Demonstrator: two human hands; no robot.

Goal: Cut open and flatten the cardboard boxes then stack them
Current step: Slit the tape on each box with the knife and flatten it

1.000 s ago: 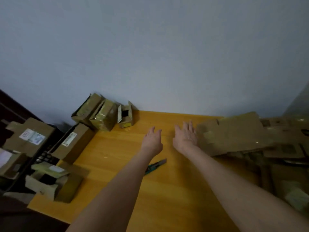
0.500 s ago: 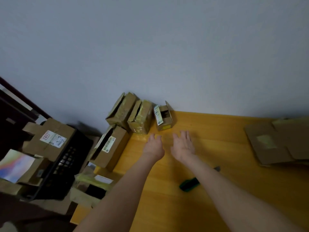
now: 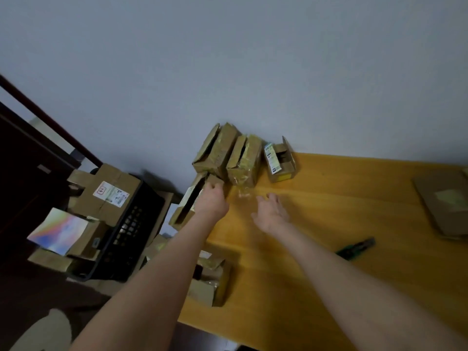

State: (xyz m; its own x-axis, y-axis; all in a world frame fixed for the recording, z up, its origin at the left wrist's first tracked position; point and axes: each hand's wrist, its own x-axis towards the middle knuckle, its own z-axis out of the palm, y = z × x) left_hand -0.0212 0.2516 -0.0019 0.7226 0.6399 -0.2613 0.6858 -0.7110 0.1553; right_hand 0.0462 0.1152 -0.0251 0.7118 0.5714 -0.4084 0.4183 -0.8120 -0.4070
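Head: black crate point(image 3: 125, 233) holds boxes point(image 3: 109, 194); left hand point(image 3: 212, 201) grips long box point(image 3: 186, 205).

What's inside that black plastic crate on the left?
The black crate holds cardboard boxes piled above its rim; the top one bears a white label. Whatever lies lower is hidden by the crate's wall and those boxes.

Dim, soft indoor light; mild motion blur; wide-angle edge distortion.
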